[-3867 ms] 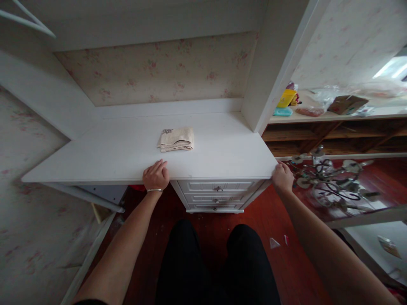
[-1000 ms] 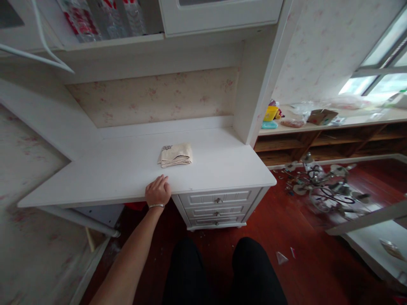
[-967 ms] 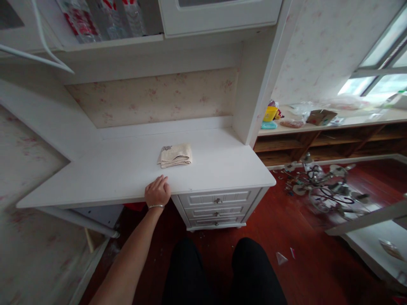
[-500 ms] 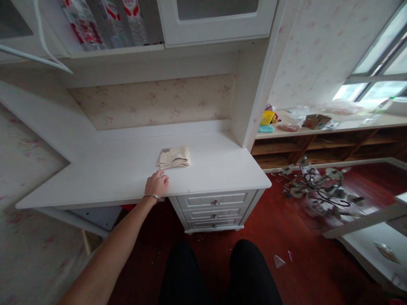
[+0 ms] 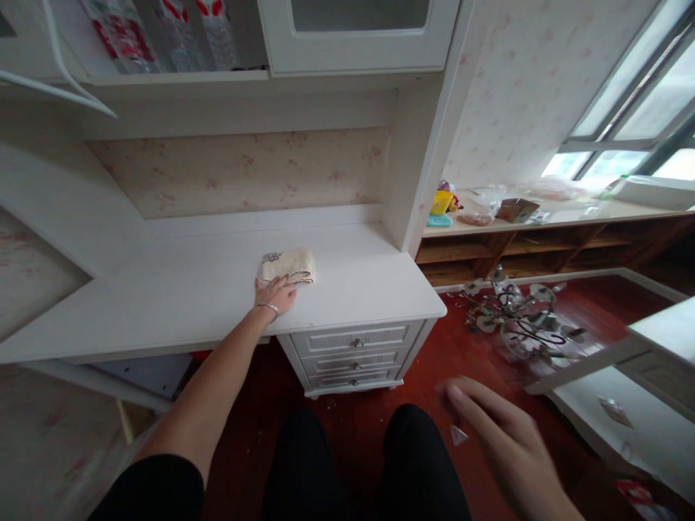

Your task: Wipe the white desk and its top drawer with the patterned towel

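A folded beige cloth (image 5: 289, 263) lies on the white desk top (image 5: 190, 297). My left hand (image 5: 276, 294) reaches over the desk and its fingertips touch the near edge of the cloth, fingers stretched out flat. A thin bracelet sits on that wrist. My right hand (image 5: 499, 441) hangs low in front of me over the red floor, blurred, with fingers extended and nothing in them. My black-clad knees (image 5: 369, 470) show at the bottom.
White drawers (image 5: 352, 347) sit under the desk's right end. An upper cabinet (image 5: 358, 32) and a shelf with plastic bottles (image 5: 163, 29) hang overhead. A metal chandelier (image 5: 515, 322) lies on the floor. A cluttered window ledge (image 5: 515, 210) runs to the right; a white panel (image 5: 624, 376) stands nearby.
My left hand has slid from the desk's front edge forward to the cloth. My right hand, off the desk corner since earlier, has come into view low on the right.
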Available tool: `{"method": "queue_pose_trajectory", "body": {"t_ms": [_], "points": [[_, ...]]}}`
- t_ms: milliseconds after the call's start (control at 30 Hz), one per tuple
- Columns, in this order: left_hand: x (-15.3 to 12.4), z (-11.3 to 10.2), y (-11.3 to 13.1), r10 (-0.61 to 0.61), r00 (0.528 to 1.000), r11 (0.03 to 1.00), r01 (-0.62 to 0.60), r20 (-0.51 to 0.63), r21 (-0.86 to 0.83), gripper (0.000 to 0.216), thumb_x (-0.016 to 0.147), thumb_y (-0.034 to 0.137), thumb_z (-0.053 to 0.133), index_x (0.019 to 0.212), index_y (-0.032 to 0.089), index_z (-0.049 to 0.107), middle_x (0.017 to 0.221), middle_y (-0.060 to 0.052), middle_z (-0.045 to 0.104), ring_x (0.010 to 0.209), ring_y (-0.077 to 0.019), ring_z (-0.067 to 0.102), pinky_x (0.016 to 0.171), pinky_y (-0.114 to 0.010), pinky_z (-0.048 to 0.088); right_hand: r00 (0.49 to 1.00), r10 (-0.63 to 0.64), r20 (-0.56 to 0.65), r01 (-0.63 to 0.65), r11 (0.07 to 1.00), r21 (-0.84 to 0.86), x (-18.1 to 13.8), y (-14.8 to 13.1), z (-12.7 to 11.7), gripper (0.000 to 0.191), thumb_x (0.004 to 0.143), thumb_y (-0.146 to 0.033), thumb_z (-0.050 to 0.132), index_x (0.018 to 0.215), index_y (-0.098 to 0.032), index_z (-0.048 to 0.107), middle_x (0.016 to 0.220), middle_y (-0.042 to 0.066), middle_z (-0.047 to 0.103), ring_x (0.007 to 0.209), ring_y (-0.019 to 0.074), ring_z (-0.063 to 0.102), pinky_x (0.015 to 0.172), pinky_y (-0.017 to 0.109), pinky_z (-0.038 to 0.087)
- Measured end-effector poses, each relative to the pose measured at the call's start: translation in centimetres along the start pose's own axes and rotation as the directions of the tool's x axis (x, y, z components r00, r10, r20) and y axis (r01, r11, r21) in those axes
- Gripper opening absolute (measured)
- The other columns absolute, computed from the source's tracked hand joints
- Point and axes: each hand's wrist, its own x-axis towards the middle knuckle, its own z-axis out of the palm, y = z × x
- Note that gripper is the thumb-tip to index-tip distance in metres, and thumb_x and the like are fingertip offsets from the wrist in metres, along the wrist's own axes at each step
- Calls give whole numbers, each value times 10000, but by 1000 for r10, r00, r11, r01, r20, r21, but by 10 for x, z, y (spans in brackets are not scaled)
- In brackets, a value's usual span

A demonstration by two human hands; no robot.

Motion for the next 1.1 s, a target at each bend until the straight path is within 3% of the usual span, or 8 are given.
{"method": "queue_pose_trajectory", "body": {"t_ms": [100,167,300,467,567,700,867,1100], "points": [[-29,-5,3,61,996,998,-61,-59,8,389,901,408,372,1176,361,642,1417,-10,507,1269,-312,462,1079,-693,-3,987,30,156,-10,992,-128,34,33,33,348,937,-448,443,887,-177,656,837,40,672,796,179,623,736,285,494],[-57,-12,6,136,985,991,-135,-107,24,354,905,375,386,1104,346,677,1328,-17,588,1186,-284,539,1096,-667,-33,962,86,259,0,949,-316,62,58,63,312,926,-383,419,1011,-185,646,947,49,687,864,180,632,796,279,479],[-119,-28,10,335,924,942,-330,-185,58,271,903,346,439,1019,299,679,1170,-21,664,1061,-215,611,1151,-577,40,932,121,341,38,905,-424,105,90,118,427,902,-335,471,1307,-209,521,1227,98,607,880,174,641,866,304,455],[-143,-27,10,337,917,941,-331,-212,68,444,752,426,653,1122,187,598,1312,-139,551,1287,-295,444,1149,-516,197,915,124,384,112,836,-537,127,92,153,437,943,-329,436,1350,-183,493,1271,140,570,1097,226,589,956,333,395],[-125,-11,10,322,935,946,-312,-148,87,713,704,437,694,1332,191,465,1500,-142,360,1415,-332,246,1150,-538,182,926,102,365,149,787,-598,128,90,158,396,986,-315,328,1285,-165,539,1285,150,556,1096,241,592,926,339,403],[-105,5,12,283,957,954,-275,-61,120,771,772,308,616,1471,274,292,1560,-74,268,1425,-314,239,1146,-541,175,932,76,355,191,728,-658,124,85,155,403,1007,-347,266,1223,-216,579,1220,116,608,1044,242,621,864,336,427],[-107,0,9,315,949,944,-309,-37,118,736,772,119,472,1474,265,311,1555,-37,279,1418,-268,277,1146,-487,213,940,66,334,200,689,-697,106,79,150,418,1012,-319,247,1142,-205,627,1172,110,650,1004,228,646,833,315,440],[-106,-4,9,282,956,959,-278,-85,58,657,759,50,402,1381,250,463,1489,-8,406,1364,-219,389,1137,-428,263,910,66,410,259,682,-684,24,86,117,355,992,-302,345,1034,-253,695,1056,52,718,951,197,675,780,262,462]]}}
